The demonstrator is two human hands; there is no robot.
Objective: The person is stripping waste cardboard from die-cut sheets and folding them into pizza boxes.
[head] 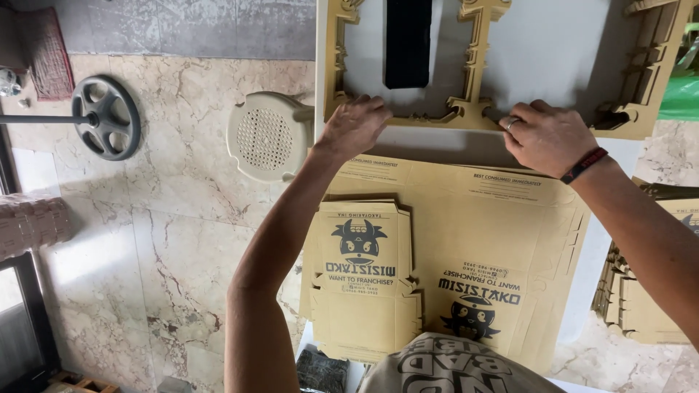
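My left hand (354, 125) and my right hand (547, 137) both grip the near edge of a brown cardboard cut-out frame (473, 80) lying on a white table (553, 51). The frame is the leftover sheet with the box shapes punched out. A black rectangular object (408, 40) lies on the table inside the frame's opening. Just below my hands, a large flat printed cardboard sheet (502, 233) lies on the table's near part. A stack of smaller flat die-cut box blanks (362, 276) with a dark cartoon print rests on it at the left.
A cream plastic stool (266, 135) stands on the marble floor left of the table. A barbell with a grey weight plate (109, 116) lies at far left. More cardboard scrap (655, 58) is at top right, and stacked cardboard pieces (641, 306) at the right.
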